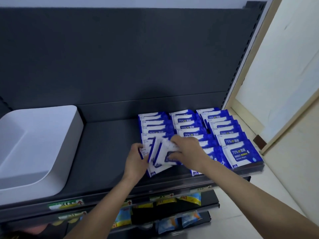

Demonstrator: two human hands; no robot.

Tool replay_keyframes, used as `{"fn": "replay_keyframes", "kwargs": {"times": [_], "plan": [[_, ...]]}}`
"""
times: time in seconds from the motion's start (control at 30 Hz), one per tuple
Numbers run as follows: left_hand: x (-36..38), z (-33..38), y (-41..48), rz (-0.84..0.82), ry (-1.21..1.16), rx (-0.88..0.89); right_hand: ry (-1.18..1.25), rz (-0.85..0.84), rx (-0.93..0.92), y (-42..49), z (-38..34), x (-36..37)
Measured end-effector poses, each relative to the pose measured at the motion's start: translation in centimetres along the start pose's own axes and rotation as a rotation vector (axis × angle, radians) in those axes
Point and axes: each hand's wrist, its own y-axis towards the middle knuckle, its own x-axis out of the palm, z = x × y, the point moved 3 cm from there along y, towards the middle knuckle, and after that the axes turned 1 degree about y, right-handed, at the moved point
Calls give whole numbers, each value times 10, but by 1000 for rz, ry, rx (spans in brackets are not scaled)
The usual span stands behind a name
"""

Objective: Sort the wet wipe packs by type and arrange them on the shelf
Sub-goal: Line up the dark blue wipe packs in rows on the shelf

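Observation:
Blue-and-white alcohol wipe packs (pixel 240 152) lie in three overlapping rows on the right part of the dark shelf (pixel 103 152). A few more of these packs (pixel 160 157) stand tilted, back sides up, at the front of the left row. My left hand (pixel 136 159) grips them from the left side. My right hand (pixel 187 149) grips the same bunch from the top right, fingers curled over the packs' upper edges. The front of the middle row is partly hidden behind my right forearm.
A white plastic bin (pixel 39 144) sits on the shelf's left end. The dark back panel (pixel 120 57) rises behind. Lower shelves (pixel 172 218) hold blue and yellow packets. A pale wall and wood frame (pixel 276 83) stand at the right.

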Motion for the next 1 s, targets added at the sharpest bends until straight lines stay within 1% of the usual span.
{"fn": "replay_keyframes", "kwargs": {"times": [0.03, 0.07, 0.1, 0.17, 0.23, 0.27, 0.37, 0.43, 0.5, 0.53, 0.6, 0.67, 0.7, 0.73, 0.83, 1.0], "plan": [[4, 2, -1, -40, -69, -3, 110, 63, 61, 1, 4, -8], [8, 2, -1, -67, -85, 23, 204, 124, 119, 2, 8, -16], [12, 3, 0, -71, -41, 59, 278, 180, 166, 3, 11, -24], [20, -3, 5, -124, 134, 94, 359, 261, 219, 4, 19, -33], [23, -6, 13, -192, 192, 53, 374, 303, 235, 2, 27, -39], [23, -7, 19, -216, 201, 61, 367, 315, 234, -1, 30, -41], [19, -5, 27, -221, 343, 175, 349, 322, 264, -12, 42, -46], [18, 4, 24, -157, 580, 288, 324, 308, 304, -19, 51, -51], [26, 18, 12, -147, 797, 436, 307, 295, 342, -25, 60, -57], [33, 28, 6, -181, 832, 505, 301, 292, 362, -27, 65, -60], [55, 38, -4, -311, 873, 680, 304, 300, 408, -33, 73, -63], [82, 46, -12, -461, 897, 906, 319, 347, 450, -39, 79, -66], [94, 49, -14, -520, 897, 993, 327, 383, 465, -43, 82, -67], [104, 51, -15, -570, 918, 1031, 344, 421, 476, -46, 84, -68], [124, 55, -8, -621, 1020, 1046, 408, 493, 522, -54, 93, -69], [129, 52, 6, -598, 1019, 970, 349, 412, 573, -63, 106, -69]]}}
